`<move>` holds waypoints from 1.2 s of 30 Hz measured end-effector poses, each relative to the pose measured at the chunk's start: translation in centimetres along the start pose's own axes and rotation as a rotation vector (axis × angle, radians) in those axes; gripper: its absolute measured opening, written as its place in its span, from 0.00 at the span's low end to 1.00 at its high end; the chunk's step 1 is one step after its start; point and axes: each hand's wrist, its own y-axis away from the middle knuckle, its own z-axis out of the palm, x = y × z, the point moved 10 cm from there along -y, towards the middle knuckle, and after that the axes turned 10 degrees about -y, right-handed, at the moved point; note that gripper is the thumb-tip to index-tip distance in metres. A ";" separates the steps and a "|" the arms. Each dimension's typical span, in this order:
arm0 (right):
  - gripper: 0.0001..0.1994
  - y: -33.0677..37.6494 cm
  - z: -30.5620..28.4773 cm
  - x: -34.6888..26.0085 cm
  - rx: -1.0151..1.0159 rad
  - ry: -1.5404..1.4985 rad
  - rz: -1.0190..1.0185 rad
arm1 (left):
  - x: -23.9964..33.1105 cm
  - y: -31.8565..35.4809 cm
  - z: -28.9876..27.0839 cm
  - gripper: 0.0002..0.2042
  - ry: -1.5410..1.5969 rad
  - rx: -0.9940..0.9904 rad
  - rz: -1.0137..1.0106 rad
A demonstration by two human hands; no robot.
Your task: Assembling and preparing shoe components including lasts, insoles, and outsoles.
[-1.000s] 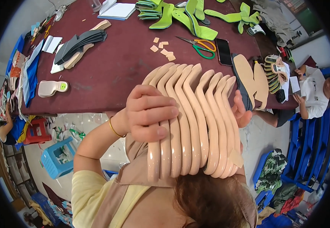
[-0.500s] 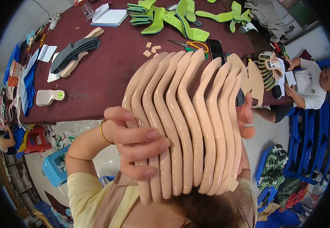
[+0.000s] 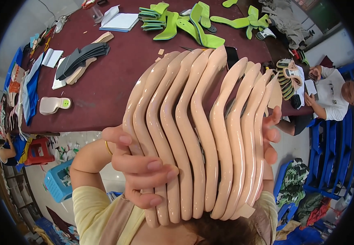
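Between both hands, above the maroon table (image 3: pixel 115 81), a fanned stack of glossy peach shoe insoles (image 3: pixel 197 134) stands on edge. Left hand (image 3: pixel 138 167) fingers curl around it; right hand (image 3: pixel 270 136) fingers press its side. Uneven squeeze could let slick pieces slide out.

Glossy smooth peach plastic insoles (image 3: pixel 197 134), matt maroon tabletop (image 3: pixel 115 77)

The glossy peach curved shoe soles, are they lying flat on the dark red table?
No, the glossy peach curved shoe soles are gripped between both hands, left hand and right hand, above the dark red table.
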 end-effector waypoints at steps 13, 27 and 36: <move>0.21 6.1 -4.6 0.0 0.025 0.090 0.376 | -0.2 0.0 -0.1 0.16 0.067 -0.165 -0.021; 0.25 3.3 0.4 1.0 0.071 0.683 0.018 | -2.7 1.9 1.3 0.09 0.122 -0.257 -0.088; 0.40 3.9 -0.5 3.9 -0.151 0.090 0.642 | -4.4 2.2 2.8 0.13 0.249 -0.621 -0.137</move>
